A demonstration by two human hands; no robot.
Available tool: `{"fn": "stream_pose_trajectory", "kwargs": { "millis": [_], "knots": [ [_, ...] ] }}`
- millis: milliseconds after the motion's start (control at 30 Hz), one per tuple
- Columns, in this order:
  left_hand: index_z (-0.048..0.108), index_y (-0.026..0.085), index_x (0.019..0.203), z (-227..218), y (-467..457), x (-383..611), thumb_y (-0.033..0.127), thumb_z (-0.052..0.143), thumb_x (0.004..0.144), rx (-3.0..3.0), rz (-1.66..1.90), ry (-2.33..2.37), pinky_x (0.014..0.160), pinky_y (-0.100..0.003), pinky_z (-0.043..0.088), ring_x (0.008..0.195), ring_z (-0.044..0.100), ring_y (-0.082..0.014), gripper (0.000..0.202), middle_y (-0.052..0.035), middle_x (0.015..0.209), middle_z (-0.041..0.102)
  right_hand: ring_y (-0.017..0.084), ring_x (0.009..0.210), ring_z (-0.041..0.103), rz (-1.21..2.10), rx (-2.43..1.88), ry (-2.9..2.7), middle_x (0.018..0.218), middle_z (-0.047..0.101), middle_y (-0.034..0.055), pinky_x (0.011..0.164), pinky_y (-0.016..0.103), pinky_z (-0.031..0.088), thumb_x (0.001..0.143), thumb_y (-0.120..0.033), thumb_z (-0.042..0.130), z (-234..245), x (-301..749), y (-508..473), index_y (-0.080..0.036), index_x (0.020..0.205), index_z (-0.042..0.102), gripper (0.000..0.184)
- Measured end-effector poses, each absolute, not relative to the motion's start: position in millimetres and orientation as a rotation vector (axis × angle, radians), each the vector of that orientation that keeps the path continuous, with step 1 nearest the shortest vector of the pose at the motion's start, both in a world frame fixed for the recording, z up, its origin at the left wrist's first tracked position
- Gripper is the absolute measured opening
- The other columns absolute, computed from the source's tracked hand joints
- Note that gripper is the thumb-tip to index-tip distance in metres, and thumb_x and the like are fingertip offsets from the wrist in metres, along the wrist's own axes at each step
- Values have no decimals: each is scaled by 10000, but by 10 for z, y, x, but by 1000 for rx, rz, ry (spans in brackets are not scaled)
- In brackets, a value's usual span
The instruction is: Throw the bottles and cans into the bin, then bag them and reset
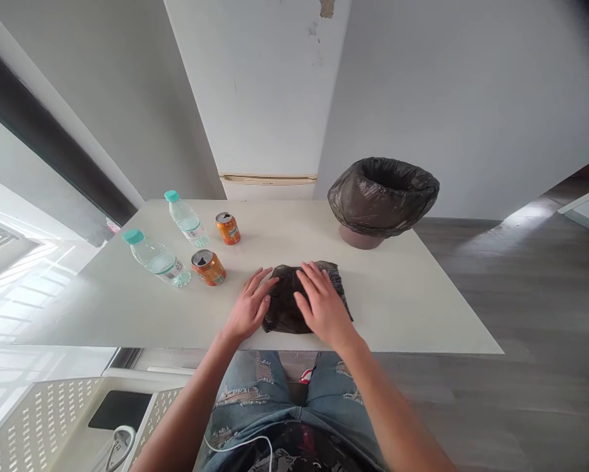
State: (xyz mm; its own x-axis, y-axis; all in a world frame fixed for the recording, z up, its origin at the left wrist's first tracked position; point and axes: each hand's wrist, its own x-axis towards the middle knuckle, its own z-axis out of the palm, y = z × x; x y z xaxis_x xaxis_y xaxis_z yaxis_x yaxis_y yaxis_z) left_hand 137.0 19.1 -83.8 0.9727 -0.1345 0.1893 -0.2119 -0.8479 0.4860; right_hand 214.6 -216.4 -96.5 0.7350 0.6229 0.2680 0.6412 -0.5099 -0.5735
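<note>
Left grip (pixel 248 307) and right grip (pixel 326 309), loosely spread, clasping nothing, lie over the dark bag (pixel 287 308), left side and middle, apparently smoothing it; lifting calls for a pinch.

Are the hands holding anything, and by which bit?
Nothing looks held. The right hand is spread over the flat black plastic bag, and the left hand is at its left edge, fingers open.

Black bag (pixel 285 298) flat on table (pixel 407 308)

Thin, dark plastic, lightly see-through at its borders, spread in a rough, wrinkled square. It lies close to the near edge, a little right of the middle; the right side is creased, and parts are hidden.
</note>
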Motion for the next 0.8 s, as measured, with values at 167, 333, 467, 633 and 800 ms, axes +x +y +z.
{"fn": "stream_pose_trajectory", "kwargs": {
  "millis": [167,333,467,633,800],
  "knots": [
    [381,273,1660,-865,157,1378,298,349,1107,2671,55,-645,1334,-578,268,1624,288,-273,554,-65,1687,433,339,1629,251,73,-2415,-1002,1737,320,112,1311,615,282,1119,-462,327,-1228,2347,-2353,-202,1635,444,589],
    [324,292,1685,-992,119,1460,358,406,1114,2763,-79,-613,1329,-542,305,1605,332,-258,580,-48,1683,436,341,1635,230,112,-2468,-1007,1768,225,79,1309,614,287,1114,-522,318,-1506,2324,-2312,-240,1683,352,637],
    [244,307,1710,-959,115,1441,273,383,1105,2780,-30,-607,1349,-538,243,1635,245,-259,622,-39,1728,349,341,1632,239,83,-2479,-993,1764,232,89,1310,618,276,1116,-520,297,-1583,2289,-2290,-227,1671,379,633],
    [287,300,1698,-887,104,1423,286,383,1108,2739,-58,-692,1344,-546,252,1643,218,-258,598,-37,1722,358,334,1633,240,48,-2464,-982,1759,251,87,1302,621,281,1121,-448,294,-1520,2265,-2278,-240,1683,350,602],
    [493,314,1596,-936,97,1442,339,384,1118,2755,-156,-679,1314,-581,312,1590,368,-252,491,-26,1645,493,281,1645,213,-75,-2388,-940,1762,255,59,1340,583,195,1131,-372,232,-1338,2309,-2410,-246,1714,255,596]
  ]
}}
